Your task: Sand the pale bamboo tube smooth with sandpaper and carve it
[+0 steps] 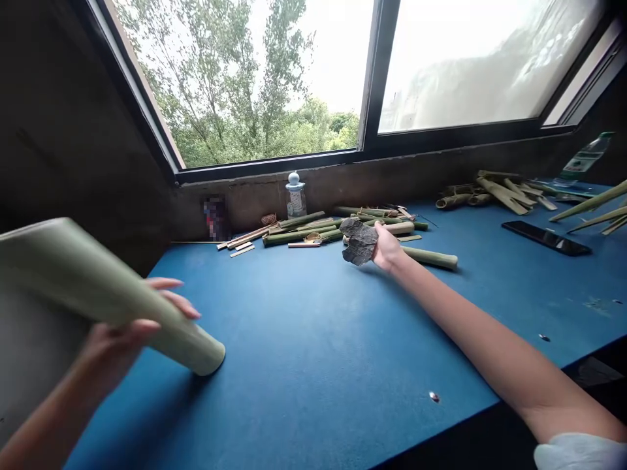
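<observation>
Bamboo tube (105,277), thick and pale green, slants nearest, at ten o'clock, over a blue table (294,352); the left hand (115,336) wraps round its lower half. It looks stiff, smooth and perhaps slippery, so a full grip round the barrel suits. Well apart, at half past twelve, the right hand (386,249) grasps a dark grey slab (361,241), probably hard, its ragged edges liable to flake; hold its broad middle. Beyond, at twelve, lie bamboo pieces (294,237), then a window (379,85).
</observation>
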Tool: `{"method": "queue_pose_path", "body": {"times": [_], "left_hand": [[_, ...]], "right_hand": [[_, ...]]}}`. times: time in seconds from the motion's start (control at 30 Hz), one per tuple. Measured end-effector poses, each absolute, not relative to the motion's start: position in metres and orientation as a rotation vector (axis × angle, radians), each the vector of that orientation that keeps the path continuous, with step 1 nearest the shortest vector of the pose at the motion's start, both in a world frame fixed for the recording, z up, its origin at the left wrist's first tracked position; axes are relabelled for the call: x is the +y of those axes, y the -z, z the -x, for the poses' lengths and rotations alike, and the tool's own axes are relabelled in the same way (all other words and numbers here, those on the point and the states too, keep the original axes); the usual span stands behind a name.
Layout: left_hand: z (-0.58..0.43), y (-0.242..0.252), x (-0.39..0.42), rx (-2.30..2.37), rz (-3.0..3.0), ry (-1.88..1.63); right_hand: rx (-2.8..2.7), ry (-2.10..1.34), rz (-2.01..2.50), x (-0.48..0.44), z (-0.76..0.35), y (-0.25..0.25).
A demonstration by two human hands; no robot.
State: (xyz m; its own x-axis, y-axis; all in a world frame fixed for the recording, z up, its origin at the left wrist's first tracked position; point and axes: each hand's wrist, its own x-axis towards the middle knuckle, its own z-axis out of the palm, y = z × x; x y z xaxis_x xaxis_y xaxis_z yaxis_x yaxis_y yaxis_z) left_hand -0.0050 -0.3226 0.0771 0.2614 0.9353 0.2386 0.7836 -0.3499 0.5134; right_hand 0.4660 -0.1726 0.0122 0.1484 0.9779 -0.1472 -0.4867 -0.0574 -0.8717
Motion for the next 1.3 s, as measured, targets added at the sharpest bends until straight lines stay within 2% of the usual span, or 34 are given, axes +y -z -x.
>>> {"method": "queue_pose_path", "body": {"times": [0.1, 0.23, 0.43, 0.67, 0.8, 1.03, 1.17, 1.3], "left_hand": [[-0.041, -0.058, -0.325, 1.363, -2.039, -0.457], [-0.072, -0.042, -0.334, 1.448, -2.224, -0.287], [-0.068, -0.037, -0.341, 1.615, -2.321, -0.363], [-0.058, -0.041, -0.331, 1.688, -2.198, -0.423], [-0.054, -0.035, -0.334, 1.701, -2.299, -0.465], [-0.044, -0.017, -0.342, 1.667, -2.826, -0.422], [-0.041, -0.014, -0.349, 1.681, -3.155, -0.421], [-0.042, -0.010, -0.355, 1.723, -3.184, -0.399]], "right_hand": [[-0.688, -1.319, 0.978, -0.178, -0.456, -0.014], [-0.777, -1.278, 0.931, -0.191, -0.433, -0.022], [-1.012, -1.265, 0.887, -0.232, -0.394, -0.033], [-1.654, -1.026, 0.815, -0.266, -0.385, -0.039], [-1.588, -1.185, 0.792, -0.262, -0.384, -0.036], [-1.572, -1.398, 1.109, -0.261, -0.372, -0.022], [-1.509, -1.453, 1.218, -0.265, -0.362, -0.016], [-1.430, -1.419, 1.289, -0.271, -0.354, -0.018]]}}
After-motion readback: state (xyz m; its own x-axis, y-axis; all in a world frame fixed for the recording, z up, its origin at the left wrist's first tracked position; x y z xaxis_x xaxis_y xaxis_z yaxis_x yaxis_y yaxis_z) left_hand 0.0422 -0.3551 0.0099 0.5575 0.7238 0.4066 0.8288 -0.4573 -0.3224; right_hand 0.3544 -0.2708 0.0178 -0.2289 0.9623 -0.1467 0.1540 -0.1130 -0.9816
